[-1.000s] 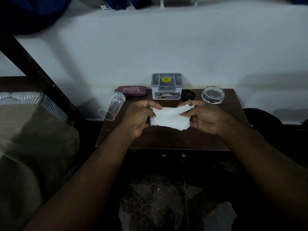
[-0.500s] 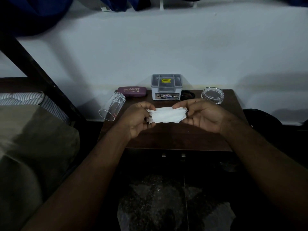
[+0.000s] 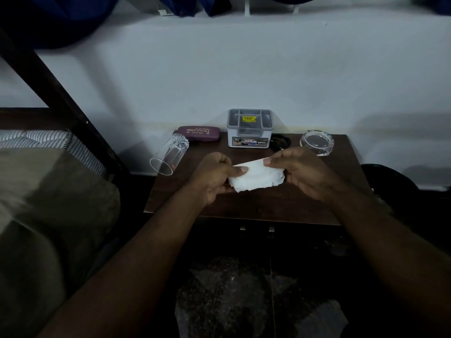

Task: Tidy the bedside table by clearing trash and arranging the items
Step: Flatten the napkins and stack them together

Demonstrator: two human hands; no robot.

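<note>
Trash step in hand, I judge. White tissue (image 3: 258,178) is pinched at both ends: left hand (image 3: 214,176) with thumb over its left edge, right hand (image 3: 305,172) with fingers curled on the right edge. It sits over the dark wooden table (image 3: 268,206), in front of the grey box (image 3: 249,132). The paper is soft and creased, folded to a rough wedge. Next move calls for wadding it into one hand and carrying it off. Left of the box: clear ribbed tumbler (image 3: 169,153) on its side, maroon glasses case (image 3: 198,133). Right of it: round glass dish (image 3: 316,142).
</note>
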